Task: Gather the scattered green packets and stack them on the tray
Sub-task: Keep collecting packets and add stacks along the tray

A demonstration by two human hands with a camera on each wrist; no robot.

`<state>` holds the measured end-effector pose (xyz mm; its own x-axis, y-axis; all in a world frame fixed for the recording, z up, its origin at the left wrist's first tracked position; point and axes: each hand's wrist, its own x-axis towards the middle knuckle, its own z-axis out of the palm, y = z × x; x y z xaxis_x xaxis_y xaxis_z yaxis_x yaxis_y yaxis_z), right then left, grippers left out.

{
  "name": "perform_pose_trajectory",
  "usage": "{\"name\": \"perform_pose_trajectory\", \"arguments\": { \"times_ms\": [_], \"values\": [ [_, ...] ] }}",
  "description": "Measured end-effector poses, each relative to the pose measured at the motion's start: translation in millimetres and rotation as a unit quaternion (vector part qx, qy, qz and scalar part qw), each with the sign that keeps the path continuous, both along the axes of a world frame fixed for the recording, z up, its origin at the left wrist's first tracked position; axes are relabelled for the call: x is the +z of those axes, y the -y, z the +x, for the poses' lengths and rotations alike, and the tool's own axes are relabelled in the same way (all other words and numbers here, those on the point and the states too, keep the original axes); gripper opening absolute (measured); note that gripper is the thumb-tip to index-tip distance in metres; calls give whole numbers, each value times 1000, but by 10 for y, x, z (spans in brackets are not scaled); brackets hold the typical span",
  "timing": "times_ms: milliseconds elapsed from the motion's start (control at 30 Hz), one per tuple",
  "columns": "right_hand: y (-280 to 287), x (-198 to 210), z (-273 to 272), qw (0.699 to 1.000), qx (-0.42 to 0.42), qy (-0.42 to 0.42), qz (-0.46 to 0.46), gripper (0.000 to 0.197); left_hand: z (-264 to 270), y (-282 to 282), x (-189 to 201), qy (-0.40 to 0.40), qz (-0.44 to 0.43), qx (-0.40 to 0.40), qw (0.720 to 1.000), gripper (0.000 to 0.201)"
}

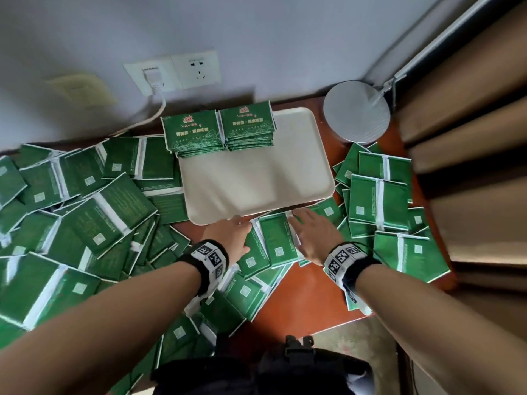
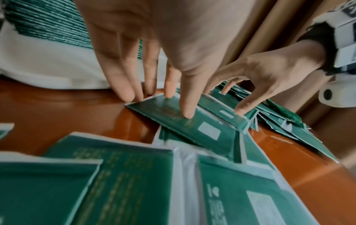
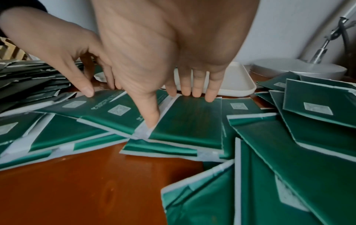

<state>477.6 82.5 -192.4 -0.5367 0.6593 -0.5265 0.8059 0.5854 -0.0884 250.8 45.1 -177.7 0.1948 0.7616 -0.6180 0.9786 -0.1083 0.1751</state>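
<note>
A white tray (image 1: 256,183) lies in the middle of the table, with two neat stacks of green packets (image 1: 194,132) (image 1: 246,124) at its far left. Loose green packets (image 1: 85,212) cover the table on the left, right and front. My left hand (image 1: 236,233) and right hand (image 1: 305,228) rest side by side just before the tray's near edge. Fingers of the left hand (image 2: 169,94) are straight, with the thumb pressing one packet (image 2: 208,130). The right hand (image 3: 173,106) touches the neighbouring packet (image 3: 188,121), fingertips at its far edge and thumb on the white seam.
A round grey lamp base (image 1: 356,112) stands right of the tray's far corner. Brown curtain folds (image 1: 470,115) hang along the right side. A wall socket with a white cable (image 1: 154,81) is behind the tray. Bare red-brown tabletop (image 1: 308,292) shows near the front edge.
</note>
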Motion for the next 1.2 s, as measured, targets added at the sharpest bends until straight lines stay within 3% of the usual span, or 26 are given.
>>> {"name": "perform_pose_trajectory", "arguments": {
  "times_ms": [300, 400, 600, 800, 1033, 1200],
  "values": [
    [169, -67, -1, 998, -59, 20, 32, 72, 102, 107, -116, -7, 19, 50, 999, 64],
    [153, -73, 6, 997, -69, 25, 31, 81, 105, 101, -132, -15, 2, 65, 998, 69],
    [56, -78, -24, 996, -46, 52, 50, 97, -35, 156, -177, 6, -20, 103, 995, 33],
    [33, -71, -75, 993, -88, 70, 44, 96, -236, 251, -111, 7, -8, 126, 992, 26],
    [112, -12, -142, 977, -194, 88, -22, 100, -601, 368, 11, -52, -64, 137, 987, 48],
    [184, 9, -248, 980, -175, 90, -41, 102, -641, 453, 52, 11, -48, 122, 991, 76]
  ]
}}
